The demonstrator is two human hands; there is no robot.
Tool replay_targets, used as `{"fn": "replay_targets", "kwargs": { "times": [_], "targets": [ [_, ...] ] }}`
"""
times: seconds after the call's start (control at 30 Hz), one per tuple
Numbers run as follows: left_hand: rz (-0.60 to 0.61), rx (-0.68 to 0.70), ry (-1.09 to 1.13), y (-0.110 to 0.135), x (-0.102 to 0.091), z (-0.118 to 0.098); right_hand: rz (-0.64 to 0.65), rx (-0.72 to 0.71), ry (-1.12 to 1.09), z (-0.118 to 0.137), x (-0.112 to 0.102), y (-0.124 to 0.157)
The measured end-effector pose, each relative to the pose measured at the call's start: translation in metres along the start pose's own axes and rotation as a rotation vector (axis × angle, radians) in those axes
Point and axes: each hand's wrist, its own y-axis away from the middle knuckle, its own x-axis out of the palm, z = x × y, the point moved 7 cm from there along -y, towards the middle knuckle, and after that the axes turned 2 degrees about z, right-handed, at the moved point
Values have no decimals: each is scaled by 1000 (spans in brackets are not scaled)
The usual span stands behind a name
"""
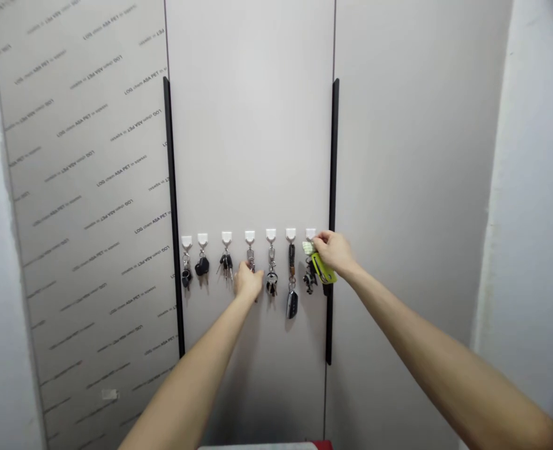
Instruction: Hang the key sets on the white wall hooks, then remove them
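At the middle of a row of white hooks, my left hand (248, 282) is closed around a hanging bunch of keys (251, 255); its metal clasp shows above my fingers, and the lower part is mostly hidden. My right hand (335, 251) pinches the top of a key bunch (310, 278) at the rightmost hook (310, 234). A yellow-green tag (323, 269) and a pale green patterned piece (308, 247) are on this bunch. Whether its ring rests on the hook is hidden by my fingers.
Between my hands hang a key bunch (271, 281) and a car key (292, 304) on a braided strap. Further left are more keys (226, 265), a black key holder (202, 265) and another bunch (186, 275). Long black handles (174, 206) (333, 156) flank the pale door panel (251, 125).
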Motion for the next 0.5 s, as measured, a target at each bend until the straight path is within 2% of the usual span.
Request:
{"fn": "replay_targets", "kwargs": {
  "times": [0.1, 0.2, 0.27, 0.37, 0.43, 0.5],
  "targets": [
    [2, -15, 39, -6, 0, -6, 180, -59, -178, 12, 14, 34],
    [5, -9, 101, -12, -3, -9, 490, -63, -322, 13, 50, 96],
    [-7, 4, 162, -16, -7, -9, 668, -12, -383, 4, 79, 146],
    [-28, 29, 269, -22, -15, -10, 869, 106, -429, -18, 124, 218],
    [-33, 42, 344, -25, -21, -13, 976, 153, -390, -31, 149, 258],
    [-34, 46, 418, -28, -28, -18, 1072, 142, -364, -36, 165, 283]
  ]
}}
